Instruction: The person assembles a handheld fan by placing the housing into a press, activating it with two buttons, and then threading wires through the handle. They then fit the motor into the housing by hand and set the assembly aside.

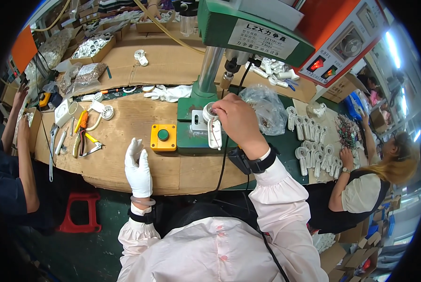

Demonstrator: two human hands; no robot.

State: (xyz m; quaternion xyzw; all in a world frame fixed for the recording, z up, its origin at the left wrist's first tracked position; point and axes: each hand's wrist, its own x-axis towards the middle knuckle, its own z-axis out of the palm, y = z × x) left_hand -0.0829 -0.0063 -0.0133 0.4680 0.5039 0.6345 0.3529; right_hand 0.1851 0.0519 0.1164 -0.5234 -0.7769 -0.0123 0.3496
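My right hand (238,120) is bare, with its fingers pinched together at the round head of a white handheld fan housing (214,136). The housing lies on the press base with its handle toward me, and thin wires show in the open handle. My fingertips hide part of the round head. Above them hangs the tool of a green bench press (228,77), apart from the housing. My left hand (138,169), in a white glove, hovers over the bench's front edge with fingers apart and nothing in it. Nearest to it is a yellow box with a green push button (163,135).
Pliers (82,136) and a white fan grille (107,112) lie at the left. A white glove (168,93) and a clear plastic bag (264,110) flank the press column. Rows of white fan housings (314,152) stand at the right. Co-workers sit on both sides.
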